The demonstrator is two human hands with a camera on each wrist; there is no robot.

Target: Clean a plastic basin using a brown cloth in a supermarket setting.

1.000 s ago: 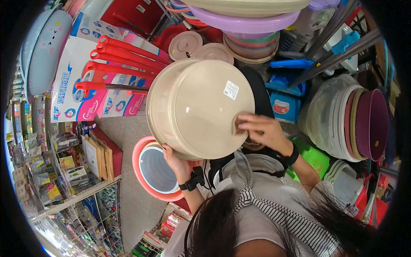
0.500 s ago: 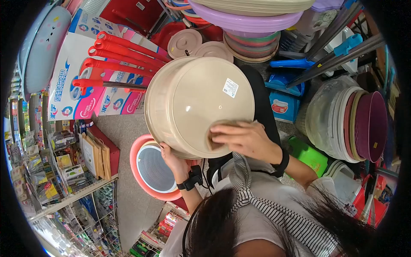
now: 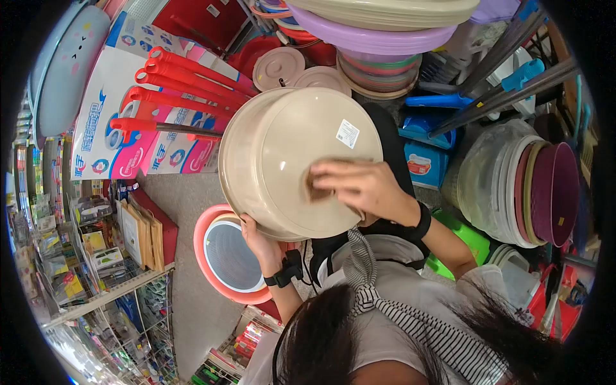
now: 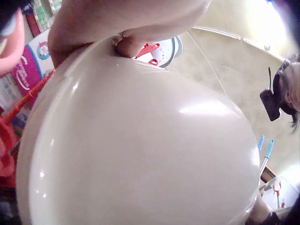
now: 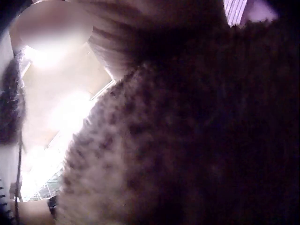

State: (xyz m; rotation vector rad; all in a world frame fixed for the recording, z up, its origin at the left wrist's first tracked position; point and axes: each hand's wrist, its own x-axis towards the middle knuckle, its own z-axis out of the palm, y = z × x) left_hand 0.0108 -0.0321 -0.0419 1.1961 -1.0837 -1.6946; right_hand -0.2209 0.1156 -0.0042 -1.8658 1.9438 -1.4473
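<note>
A beige plastic basin (image 3: 289, 173) is held bottom outward, with a white label (image 3: 348, 133) on its base. The left hand (image 3: 260, 244) grips the basin's rim at the lower left. In the left wrist view the basin's smooth side (image 4: 140, 140) fills most of the picture, the hand (image 4: 126, 23) at its rim. The right hand (image 3: 369, 186) holds a brown cloth (image 3: 319, 190) against the base, its fingers blurred. In the right wrist view the fuzzy cloth (image 5: 122, 154) hides most of the hand (image 5: 154, 23).
Red-handled poles (image 3: 186, 86) and printed boxes (image 3: 96, 122) stand at the left. Below lies a pink basin (image 3: 202, 256) with a basket inside. Stacked basins (image 3: 385, 38) rise at the top, more tubs (image 3: 555, 192) at the right. Shelves of packaged goods (image 3: 96, 256) line the lower left.
The right hand with the cloth has moved left across the base from near its right edge, then slightly up. The left hand and the basin have hardly moved.
</note>
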